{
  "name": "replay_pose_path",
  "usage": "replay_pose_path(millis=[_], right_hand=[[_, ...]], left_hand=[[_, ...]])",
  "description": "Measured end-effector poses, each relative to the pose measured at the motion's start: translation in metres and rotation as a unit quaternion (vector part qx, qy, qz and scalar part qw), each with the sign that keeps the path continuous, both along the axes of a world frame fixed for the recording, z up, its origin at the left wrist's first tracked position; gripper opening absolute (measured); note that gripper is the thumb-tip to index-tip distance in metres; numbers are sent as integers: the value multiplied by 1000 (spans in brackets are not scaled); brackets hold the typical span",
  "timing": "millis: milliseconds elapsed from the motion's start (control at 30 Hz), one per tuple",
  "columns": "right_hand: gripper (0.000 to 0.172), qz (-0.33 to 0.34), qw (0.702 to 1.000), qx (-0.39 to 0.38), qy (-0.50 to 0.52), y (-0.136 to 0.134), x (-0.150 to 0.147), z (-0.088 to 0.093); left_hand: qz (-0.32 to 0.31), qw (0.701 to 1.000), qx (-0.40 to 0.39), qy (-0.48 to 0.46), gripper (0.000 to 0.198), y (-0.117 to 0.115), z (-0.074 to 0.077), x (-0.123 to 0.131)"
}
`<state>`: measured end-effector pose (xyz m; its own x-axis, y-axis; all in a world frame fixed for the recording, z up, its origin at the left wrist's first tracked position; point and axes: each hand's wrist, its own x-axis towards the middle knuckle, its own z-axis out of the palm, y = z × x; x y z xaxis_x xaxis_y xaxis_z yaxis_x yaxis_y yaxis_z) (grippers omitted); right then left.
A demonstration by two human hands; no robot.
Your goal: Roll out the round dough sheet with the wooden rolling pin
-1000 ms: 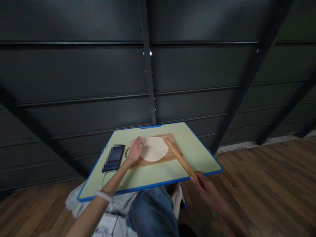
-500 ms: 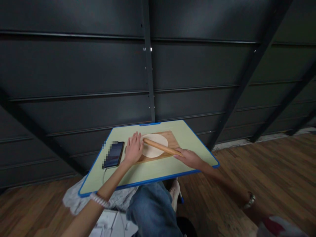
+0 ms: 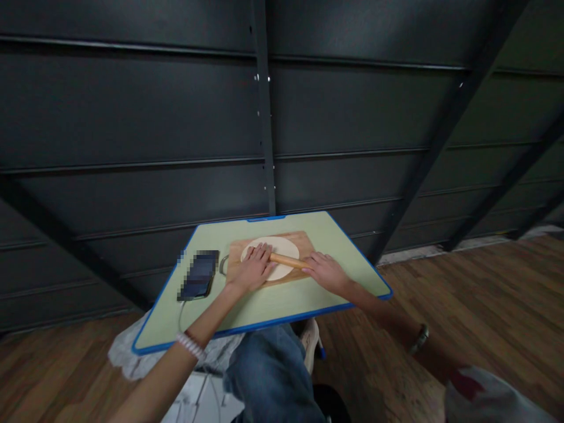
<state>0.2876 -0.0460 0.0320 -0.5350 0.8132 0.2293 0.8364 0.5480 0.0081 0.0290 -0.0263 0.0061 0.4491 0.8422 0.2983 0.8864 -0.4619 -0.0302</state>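
Note:
A round, flat sheet of pale dough (image 3: 282,273) lies on a wooden cutting board (image 3: 304,239). Across the dough rests a wooden rolling pin (image 3: 288,260). Its left end is under my left hand (image 3: 254,269), the fingers bent over it and pointing away from me. At the other end, my right hand (image 3: 326,271) is closed over the pin near the board's right edge. Both palms hide the pin's ends. The board's metal handle (image 3: 223,265) sticks out on the left.
The board sits on a small pale green table (image 3: 282,305) with a blue rim. To the left lies a phone (image 3: 200,276) with a white cable. Beyond the table stands a dark panelled wall (image 3: 176,117). My knee in jeans (image 3: 268,370) is below the near edge.
My left hand has moved right from the board's left side onto the pin's left end. The pin has become more level across the dough, and my right hand has shifted slightly left along it.

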Motion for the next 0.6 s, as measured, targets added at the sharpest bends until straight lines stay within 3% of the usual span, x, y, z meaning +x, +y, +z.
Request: replay_pose_path(millis=[167, 300, 467, 600], right_hand=[[42, -31, 998, 61, 4, 5, -8, -12], [50, -90, 993, 74, 25, 31, -9, -21], [53, -128, 990, 42, 28, 76, -4, -19], [54, -133, 991, -25, 18, 113, -1, -14]], left_hand=[[3, 1000, 1, -4, 68, 12, 1, 10], [7, 1000, -17, -7, 71, 31, 9, 21], [29, 996, -80, -6, 63, 55, 20, 28], [39, 993, -111, -7, 64, 72, 19, 29]])
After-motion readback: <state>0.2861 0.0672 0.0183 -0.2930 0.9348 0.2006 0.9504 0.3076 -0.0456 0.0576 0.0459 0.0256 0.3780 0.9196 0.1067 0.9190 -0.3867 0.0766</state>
